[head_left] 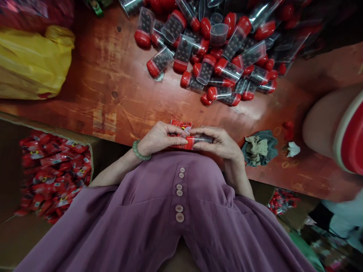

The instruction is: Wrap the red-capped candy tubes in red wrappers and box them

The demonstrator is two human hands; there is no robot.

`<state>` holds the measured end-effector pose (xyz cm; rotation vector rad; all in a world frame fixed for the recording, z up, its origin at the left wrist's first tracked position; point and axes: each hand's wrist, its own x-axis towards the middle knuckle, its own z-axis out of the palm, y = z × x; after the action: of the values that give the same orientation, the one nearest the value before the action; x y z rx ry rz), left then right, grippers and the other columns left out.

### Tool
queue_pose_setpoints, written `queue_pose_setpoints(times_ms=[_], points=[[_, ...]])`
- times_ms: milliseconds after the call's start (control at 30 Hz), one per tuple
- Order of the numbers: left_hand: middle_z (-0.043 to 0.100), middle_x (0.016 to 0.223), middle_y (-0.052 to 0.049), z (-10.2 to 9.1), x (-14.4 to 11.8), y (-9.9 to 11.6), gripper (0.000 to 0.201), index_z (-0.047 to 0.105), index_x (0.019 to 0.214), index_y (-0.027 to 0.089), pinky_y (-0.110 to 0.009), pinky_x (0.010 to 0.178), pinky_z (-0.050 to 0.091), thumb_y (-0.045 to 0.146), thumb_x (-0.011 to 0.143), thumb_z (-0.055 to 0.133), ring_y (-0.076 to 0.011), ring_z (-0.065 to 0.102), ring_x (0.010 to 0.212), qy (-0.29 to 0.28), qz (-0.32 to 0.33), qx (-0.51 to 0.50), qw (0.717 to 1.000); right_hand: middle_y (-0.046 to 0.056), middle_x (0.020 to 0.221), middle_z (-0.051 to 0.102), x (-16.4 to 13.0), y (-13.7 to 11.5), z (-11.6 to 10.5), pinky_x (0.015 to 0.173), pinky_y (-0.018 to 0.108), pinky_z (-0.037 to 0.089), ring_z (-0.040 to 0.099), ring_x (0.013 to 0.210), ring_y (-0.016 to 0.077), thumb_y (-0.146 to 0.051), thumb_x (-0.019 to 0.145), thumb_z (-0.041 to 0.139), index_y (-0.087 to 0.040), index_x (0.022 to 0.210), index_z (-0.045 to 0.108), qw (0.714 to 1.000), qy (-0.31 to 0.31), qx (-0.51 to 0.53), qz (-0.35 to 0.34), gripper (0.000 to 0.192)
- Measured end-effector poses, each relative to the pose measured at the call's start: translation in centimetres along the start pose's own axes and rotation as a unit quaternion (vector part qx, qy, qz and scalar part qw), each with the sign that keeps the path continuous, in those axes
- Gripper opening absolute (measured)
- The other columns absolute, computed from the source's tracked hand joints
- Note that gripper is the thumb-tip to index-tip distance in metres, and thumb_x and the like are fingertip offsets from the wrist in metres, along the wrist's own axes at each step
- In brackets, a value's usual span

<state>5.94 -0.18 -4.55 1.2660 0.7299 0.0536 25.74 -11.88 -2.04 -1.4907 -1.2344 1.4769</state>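
In front of my body, at the table's near edge, my two hands meet over a clear tube with a red cap and dark contents. My right hand is closed around the tube's clear end. Fingers of my left hand, below a green bead bracelet, pinch at the red cap end. A red printed label shows behind the fingertips and partly under the tube. Whether the left fingers hold only the label or also the cap is partly hidden. Farther back lies a heap of similar tubes with red caps and dark balls inside.
A yellow plastic bag lies at the left on the wooden table. An open carton of red labelled packs stands below left. Crumpled cloth, a scrap of white paper and a large tub are at the right.
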Motion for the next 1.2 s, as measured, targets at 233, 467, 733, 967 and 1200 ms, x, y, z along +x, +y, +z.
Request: queue_pose_setpoints(times_ms=[233, 467, 733, 967, 1200], points=[[0.078, 0.082, -0.004, -0.2, 0.4, -0.4, 0.024, 0.081, 0.085, 0.018, -0.03, 0.076, 0.054, 0.035, 0.068, 0.081, -0.0189, 0.07, 0.074, -0.054, -0.025, -0.002, 0.998, 0.004, 0.105, 0.076, 0.8, 0.4, -0.3, 0.084, 0.029, 0.057, 0.072, 0.094, 0.0174, -0.034, 0.083, 0.075, -0.022, 0.121, 0.071, 0.996, -0.081, 0.042, 0.007, 0.039], [0.078, 0.089, -0.006, -0.3, 0.8, -0.2, 0.031, 0.081, 0.089, 0.017, -0.032, 0.082, 0.055, 0.039, 0.068, 0.082, -0.0189, 0.07, 0.081, -0.066, -0.049, -0.072, 0.994, 0.004, 0.096, 0.07, 1.6, 0.0, -0.4, 0.08, 0.029, 0.052, 0.065, 0.086, 0.0145, -0.036, 0.093, 0.065, -0.024, 0.116, 0.074, 0.995, -0.054, -0.057, -0.06, 0.027], [0.075, 0.099, -0.009, -0.4, 0.9, -0.2, 0.06, 0.07, 0.116, 0.014, -0.031, 0.08, 0.058, 0.037, 0.064, 0.089, -0.0187, 0.071, 0.083, 0.033, -0.057, -0.204, 0.977, 0.003, 0.09, 0.068, 1.4, 0.5, 0.1, 0.08, 0.031, 0.051, 0.062, 0.08, 0.0143, -0.041, 0.095, 0.06, -0.023, 0.111, 0.074, 0.995, 0.063, -0.065, -0.029, 0.028], [0.076, 0.095, -0.01, 0.4, -0.1, -0.2, 0.049, 0.074, 0.097, 0.015, -0.029, 0.073, 0.061, 0.046, 0.062, 0.09, -0.0225, 0.074, 0.087, 0.013, -0.05, -0.345, 0.937, 0.002, 0.101, 0.075, 1.6, 1.2, 1.4, 0.088, 0.033, 0.054, 0.067, 0.089, 0.0158, -0.051, 0.088, 0.065, -0.022, 0.107, 0.074, 0.986, 0.14, 0.081, 0.024, 0.035], [0.077, 0.086, -0.007, 2.3, -0.3, -0.3, 0.041, 0.074, 0.089, 0.014, -0.023, 0.069, 0.059, 0.044, 0.065, 0.089, -0.0163, 0.073, 0.077, 0.046, -0.086, -0.349, 0.932, 0.002, 0.099, 0.074, 1.3, 1.8, 3.2, 0.087, 0.032, 0.055, 0.067, 0.09, 0.0153, -0.049, 0.091, 0.062, -0.022, 0.108, 0.072, 0.98, 0.173, 0.096, 0.025, 0.033]])
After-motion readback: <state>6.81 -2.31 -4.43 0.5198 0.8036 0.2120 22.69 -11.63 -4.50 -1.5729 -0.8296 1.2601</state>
